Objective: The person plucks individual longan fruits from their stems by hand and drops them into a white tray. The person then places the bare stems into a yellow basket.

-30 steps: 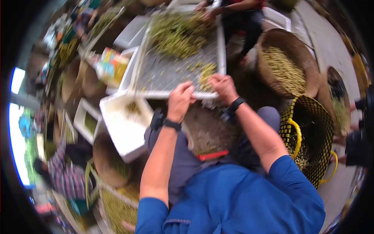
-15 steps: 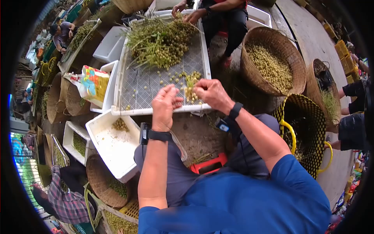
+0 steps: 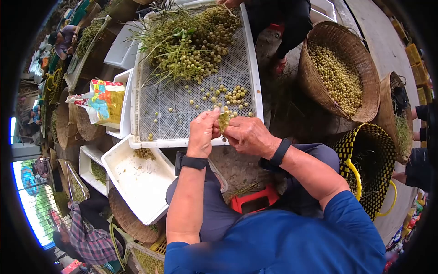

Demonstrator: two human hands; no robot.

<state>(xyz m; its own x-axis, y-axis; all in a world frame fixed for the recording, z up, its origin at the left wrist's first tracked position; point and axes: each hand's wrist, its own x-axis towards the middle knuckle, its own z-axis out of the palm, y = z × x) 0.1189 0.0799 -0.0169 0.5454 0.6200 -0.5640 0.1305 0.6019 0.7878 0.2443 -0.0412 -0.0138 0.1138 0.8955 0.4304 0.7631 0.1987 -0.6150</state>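
Note:
Over the near edge of a white mesh tray (image 3: 166,119), my left hand (image 3: 202,133) and my right hand (image 3: 250,135) meet around a small bunch of round yellow-green fruit (image 3: 224,120). Fingers of both hands are closed on this bunch, partly hiding it. Loose fruits (image 3: 235,96) lie on the mesh just beyond my hands. Farther back on the tray sits a large heap of fruit on green stems (image 3: 191,50).
A wicker basket of loose fruit (image 3: 337,77) stands right of the tray, with a yellow-black woven basket (image 3: 369,155) nearer me. At left are a white bin (image 3: 141,182) and a colourful bag (image 3: 107,102). A co-worker's hand (image 3: 230,2) shows at the tray's far edge.
My hands have come together on the small bunch near the tray's front edge; before, they were apart. More loose fruits lie on the mesh. The co-worker's hands have mostly left view.

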